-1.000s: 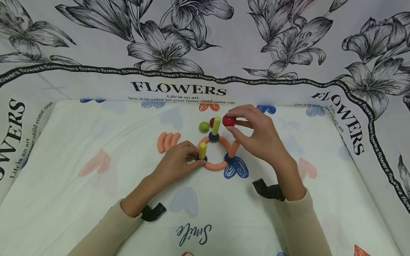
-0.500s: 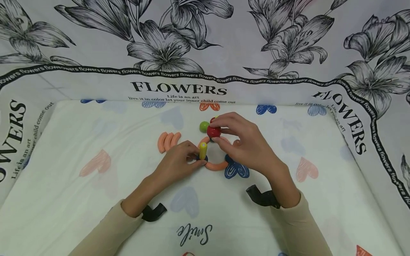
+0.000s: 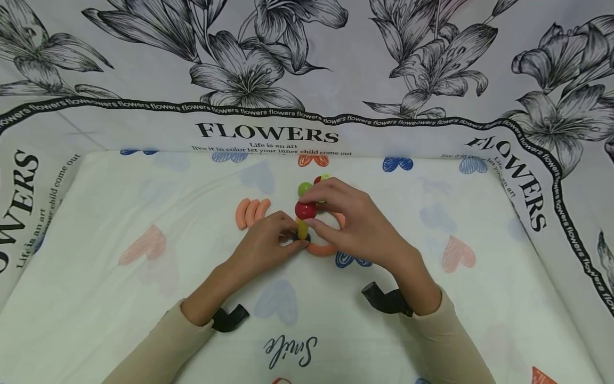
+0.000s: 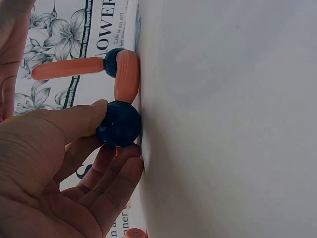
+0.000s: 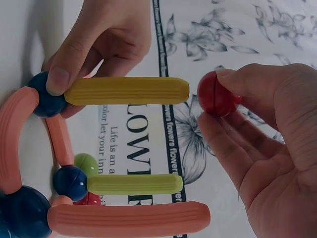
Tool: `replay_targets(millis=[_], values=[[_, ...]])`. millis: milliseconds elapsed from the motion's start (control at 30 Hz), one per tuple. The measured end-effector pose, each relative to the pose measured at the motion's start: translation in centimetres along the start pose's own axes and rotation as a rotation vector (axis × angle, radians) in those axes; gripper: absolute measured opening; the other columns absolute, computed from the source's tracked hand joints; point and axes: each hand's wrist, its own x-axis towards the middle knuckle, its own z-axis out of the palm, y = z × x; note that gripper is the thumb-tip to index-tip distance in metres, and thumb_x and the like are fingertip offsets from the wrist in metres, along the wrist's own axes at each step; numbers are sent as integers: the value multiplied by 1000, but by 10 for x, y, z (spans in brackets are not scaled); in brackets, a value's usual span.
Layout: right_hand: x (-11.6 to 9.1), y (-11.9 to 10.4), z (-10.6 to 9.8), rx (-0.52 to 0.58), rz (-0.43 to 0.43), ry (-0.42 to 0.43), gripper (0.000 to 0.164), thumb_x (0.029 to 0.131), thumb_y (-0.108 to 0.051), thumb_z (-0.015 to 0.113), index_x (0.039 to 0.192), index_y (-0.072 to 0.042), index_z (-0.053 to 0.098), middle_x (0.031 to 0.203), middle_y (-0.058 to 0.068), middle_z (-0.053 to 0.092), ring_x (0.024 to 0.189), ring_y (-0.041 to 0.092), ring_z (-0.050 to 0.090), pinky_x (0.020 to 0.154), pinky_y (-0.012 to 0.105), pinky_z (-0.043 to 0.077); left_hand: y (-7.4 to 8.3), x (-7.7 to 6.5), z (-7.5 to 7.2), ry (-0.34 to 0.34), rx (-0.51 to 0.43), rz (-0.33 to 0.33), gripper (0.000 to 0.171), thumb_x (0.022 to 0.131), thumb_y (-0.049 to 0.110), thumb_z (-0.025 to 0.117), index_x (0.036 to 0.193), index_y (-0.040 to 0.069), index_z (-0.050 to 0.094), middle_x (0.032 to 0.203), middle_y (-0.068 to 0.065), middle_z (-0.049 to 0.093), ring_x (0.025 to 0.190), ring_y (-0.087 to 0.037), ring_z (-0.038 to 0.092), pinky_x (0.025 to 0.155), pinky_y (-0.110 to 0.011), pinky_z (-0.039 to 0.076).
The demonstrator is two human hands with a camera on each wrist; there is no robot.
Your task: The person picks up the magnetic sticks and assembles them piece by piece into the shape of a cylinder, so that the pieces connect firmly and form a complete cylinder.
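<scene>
My left hand (image 3: 264,240) pinches a dark blue ball (image 4: 119,124) at the left corner of a ring of curved orange sticks and blue balls. A yellow rod (image 5: 129,90) rises from that ball. My right hand (image 3: 362,221) holds a glossy red ball (image 5: 215,94) between thumb and fingers, just above the rod's tip; a narrow gap shows between them in the right wrist view. A lime green rod (image 5: 136,184) and a ribbed orange stick (image 5: 129,219) also stand up from blue balls of the ring. In the head view the right hand covers part of the ring.
Several loose curved orange sticks (image 3: 251,212) lie side by side left of the ring. A green ball (image 3: 305,189) and another red ball (image 3: 317,180) rest behind it. The patterned white cloth (image 3: 192,330) lies beneath, with a flower-printed cloth rising behind.
My right hand has carried the red ball leftward and nearer to me, from beside the lime green rod to over the yellow rod. My left hand has stayed in place on the blue ball.
</scene>
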Motion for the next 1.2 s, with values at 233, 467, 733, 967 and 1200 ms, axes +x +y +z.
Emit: replay_targets(millis=[233,467,733,967,1200], values=[[1,1,3,-41,5,-23,32,92,-1,79,123,-8,71,120,3,68,110,12,70,97,23,60,1,1,0,-2,5,4,19,90,25,86,106,18,80,106,1,70,96,-11,72,85,-33,61],[2,2,3,-38,12,-38,32,94,-4,78,124,-9,71,121,2,68,112,11,69,99,23,59,1,0,-1,-8,-5,6,19,90,23,86,108,17,80,106,-1,70,97,-12,72,86,-33,62],[2,3,4,-44,-2,-47,33,93,-4,78,125,-7,70,123,4,68,113,13,68,98,27,61,-1,1,-2,-7,-10,13,20,91,23,86,109,17,80,105,-1,69,97,-12,73,86,-33,62],[2,3,4,-44,4,-38,34,93,-5,79,126,-8,71,123,4,68,112,13,69,96,34,63,-2,1,-2,-4,-6,16,21,91,22,86,110,17,80,105,-1,70,96,-12,72,85,-33,62],[1,4,2,-40,29,-29,37,92,-5,81,127,-10,71,125,2,68,111,11,69,96,23,61,-1,1,-1,-7,-1,7,24,90,23,86,113,16,80,107,-1,70,96,-12,73,86,-33,62]])
